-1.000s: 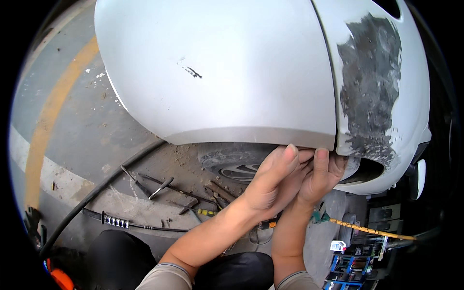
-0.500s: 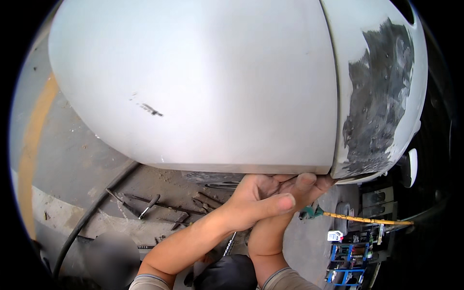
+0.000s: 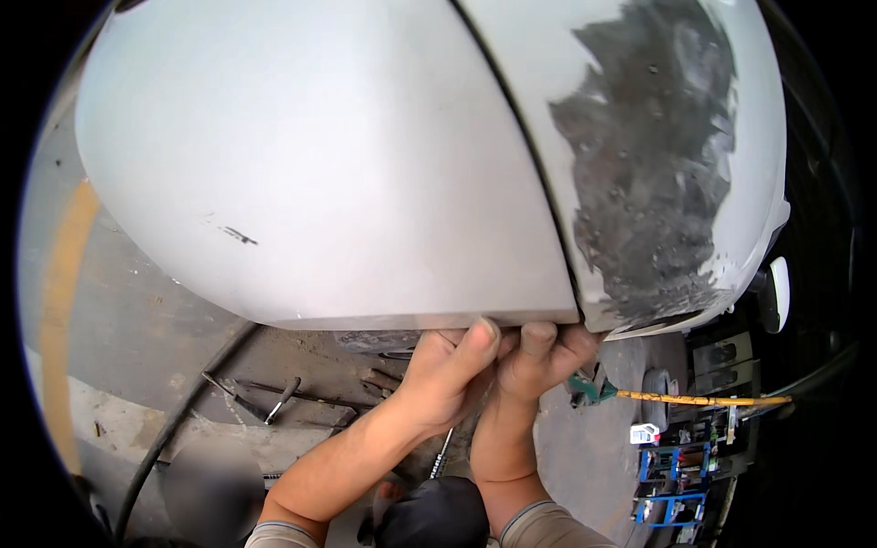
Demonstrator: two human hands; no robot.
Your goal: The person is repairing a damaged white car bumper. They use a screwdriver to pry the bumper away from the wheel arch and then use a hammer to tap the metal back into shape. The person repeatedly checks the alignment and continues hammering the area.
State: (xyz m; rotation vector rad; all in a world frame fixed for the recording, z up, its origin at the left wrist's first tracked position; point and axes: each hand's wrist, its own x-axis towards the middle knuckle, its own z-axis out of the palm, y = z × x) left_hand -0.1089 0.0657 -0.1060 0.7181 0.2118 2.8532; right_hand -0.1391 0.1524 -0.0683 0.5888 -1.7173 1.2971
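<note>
A white car body panel [image 3: 301, 173] fills the upper view, with a small dark scuff on it. Across a narrow dark gap, a second white panel [image 3: 539, 55] carries a big grey sanded patch [image 3: 653, 155]. My left hand [image 3: 448, 365] grips the first panel's bottom edge, thumb up against it and fingers tucked behind, mostly hidden. Beside it, my right hand [image 3: 541, 361] pinches the same edge near the gap, its thumb in front and other fingers partly out of sight. Both wrists are close together.
On the floor lie a black hose [image 3: 178, 420], a hammer-like tool [image 3: 283, 400] and several dark bars [image 3: 329, 416]. A yellow pole with a green end [image 3: 699, 398] is at the right, above blue racks [image 3: 671, 507]. A white mirror [image 3: 776, 294] juts out at the right.
The panels have shifted left in view and the gap leans more. My left thumb has moved from across the right hand up to the panel's edge; the hands now sit side by side.
</note>
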